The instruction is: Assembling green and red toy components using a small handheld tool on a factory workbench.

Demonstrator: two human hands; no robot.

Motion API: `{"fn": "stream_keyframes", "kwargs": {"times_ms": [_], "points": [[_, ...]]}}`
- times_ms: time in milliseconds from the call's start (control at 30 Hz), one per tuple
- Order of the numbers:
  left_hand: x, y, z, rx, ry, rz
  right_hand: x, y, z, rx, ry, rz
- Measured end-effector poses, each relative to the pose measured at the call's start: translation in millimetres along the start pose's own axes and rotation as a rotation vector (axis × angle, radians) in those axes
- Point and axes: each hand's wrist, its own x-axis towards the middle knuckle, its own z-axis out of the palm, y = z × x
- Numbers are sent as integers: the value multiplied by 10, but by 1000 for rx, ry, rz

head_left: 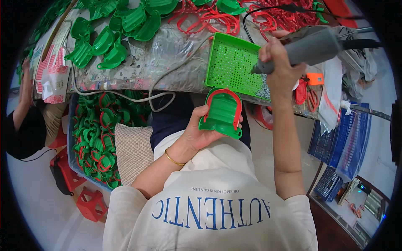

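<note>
My left hand (193,131) grips a curved green plastic part (220,112) in front of my lap, thumb on its left edge. A red U-shaped strip (238,109) lies along the part's upper rim. My right hand (279,62) is closed around a grey electric screwdriver (312,45), held nearly level with its tip pointing left. That tip is over the right part of a bright green perforated tray (212,52) at the table edge. Small silvery pieces that look like screws (263,93) are heaped in the tray's near right corner.
Green parts (102,42) and red strips (220,21) cover the table's far side. A blue bin (72,151) of assembled parts stands at my left, near a red stool (90,204). Orange-handled scissors (312,99) lie right of the tray. A co-worker's arm (23,96) shows far left.
</note>
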Motion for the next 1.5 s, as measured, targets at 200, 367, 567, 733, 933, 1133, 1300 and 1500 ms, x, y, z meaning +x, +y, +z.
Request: {"fn": "stream_keyframes", "kwargs": {"times_ms": [200, 367, 567, 733, 933, 1133, 1300, 1500], "points": [[-3, -31, -78, -56, 5, -22, -69, 385, -35, -73, 47, 5], [-6, -22, -120, -33, 23, -12, -29, 499, -15, -73, 31, 1], [-1, -26, -143, -23, 21, -1, -52, 545, -8, -56, 36, -8], [-2, -16, -137, -18, 23, -10, -64, 529, 7, -67, 43, 2], [-6, 6, -163, -13, 13, -23, -75, 540, 21, -126, 49, -15], [16, 10, -139, 9, -5, -25, -39, 445, 52, -31, 98, -49], [0, 24, -132, 30, -21, -27, -85, 85, 102, 171, 25, -20], [-9, 16, -135, 14, -9, -3, -392, -165, 283, 46, -62, 94]]}}
